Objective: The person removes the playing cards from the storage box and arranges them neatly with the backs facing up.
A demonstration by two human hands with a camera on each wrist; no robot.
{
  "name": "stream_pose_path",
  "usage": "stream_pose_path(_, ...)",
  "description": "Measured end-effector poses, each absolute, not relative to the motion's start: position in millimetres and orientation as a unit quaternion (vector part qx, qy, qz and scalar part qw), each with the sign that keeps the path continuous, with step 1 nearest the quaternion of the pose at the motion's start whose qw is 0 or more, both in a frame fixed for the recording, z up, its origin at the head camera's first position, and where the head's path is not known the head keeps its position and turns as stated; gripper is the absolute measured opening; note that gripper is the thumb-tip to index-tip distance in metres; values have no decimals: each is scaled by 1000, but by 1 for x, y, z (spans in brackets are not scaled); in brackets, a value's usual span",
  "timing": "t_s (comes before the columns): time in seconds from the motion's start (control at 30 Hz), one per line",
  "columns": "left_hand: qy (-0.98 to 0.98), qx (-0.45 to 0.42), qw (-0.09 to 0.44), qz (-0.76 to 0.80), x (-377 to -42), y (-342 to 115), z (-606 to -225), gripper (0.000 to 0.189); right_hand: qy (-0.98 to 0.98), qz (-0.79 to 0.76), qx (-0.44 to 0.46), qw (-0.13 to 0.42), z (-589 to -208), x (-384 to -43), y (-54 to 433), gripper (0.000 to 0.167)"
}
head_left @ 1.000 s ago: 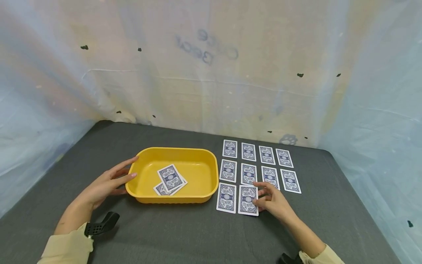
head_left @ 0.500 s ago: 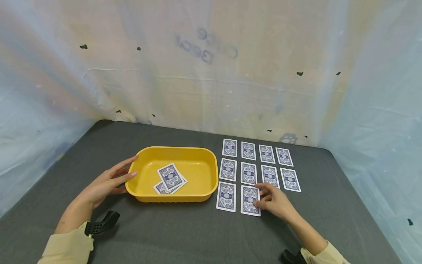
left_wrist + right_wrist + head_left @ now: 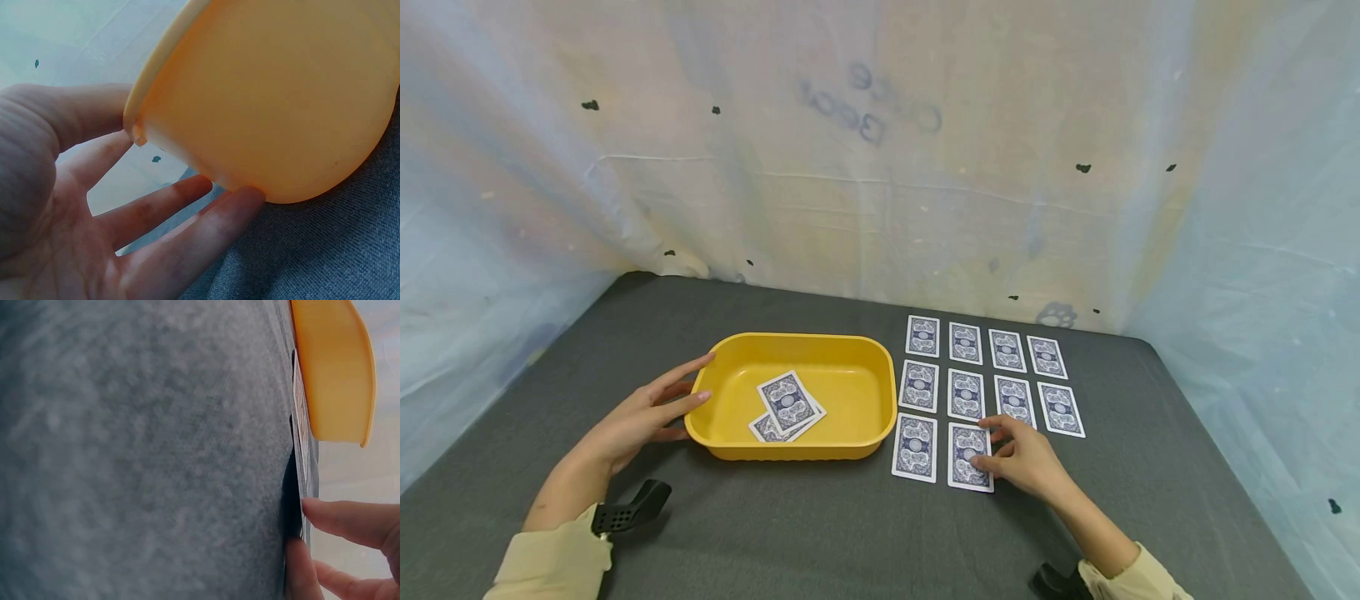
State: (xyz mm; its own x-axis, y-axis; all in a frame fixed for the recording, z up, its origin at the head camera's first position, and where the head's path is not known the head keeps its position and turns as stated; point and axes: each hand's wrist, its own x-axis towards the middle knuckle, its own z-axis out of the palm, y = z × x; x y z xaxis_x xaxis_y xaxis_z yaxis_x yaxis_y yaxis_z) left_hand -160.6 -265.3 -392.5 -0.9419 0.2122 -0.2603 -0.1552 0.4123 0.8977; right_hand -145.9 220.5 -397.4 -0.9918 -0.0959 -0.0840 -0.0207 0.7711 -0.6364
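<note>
At the left end of a yellow tray [image 3: 850, 392], my left hand [image 3: 625, 425] rests its fingertips against the rim and outer wall. In the left wrist view those fingers are spread and fairly straight, touching the tray wall [image 3: 269, 100]. My right hand [image 3: 1030, 458] pinches the right edge of a face-down playing card [image 3: 962, 450], thumb on its patterned back. From the right wrist view, the card's edge [image 3: 298, 456] stands slightly up with a dark shadow beneath, a finger below it. Another card [image 3: 914, 447] lies just to its left.
Several blue-backed cards [image 3: 922, 337] lie face down in rows behind the right hand. A few overlapping cards [image 3: 787, 403] sit inside the tray. Dark grey cloth [image 3: 820, 533] covers the table, and a pale plastic sheet [image 3: 865, 217] hangs behind it.
The pinched card has shifted slightly to the right, widening the gap to its left neighbour. The right thumb has slid a little further in over the card. The left hand and tray stay put.
</note>
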Motion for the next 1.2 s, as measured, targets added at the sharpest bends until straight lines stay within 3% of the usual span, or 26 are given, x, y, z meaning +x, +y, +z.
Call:
stream_pose_path(0.73, 820, 21, 169, 546, -160, -266, -393, 73, 915, -396, -42, 66, -388, -159, 217, 48)
stream_pose_path(1.2, 817, 21, 168, 552, -159, -266, -390, 74, 904, -413, -80, 76, -369, -174, 189, 49)
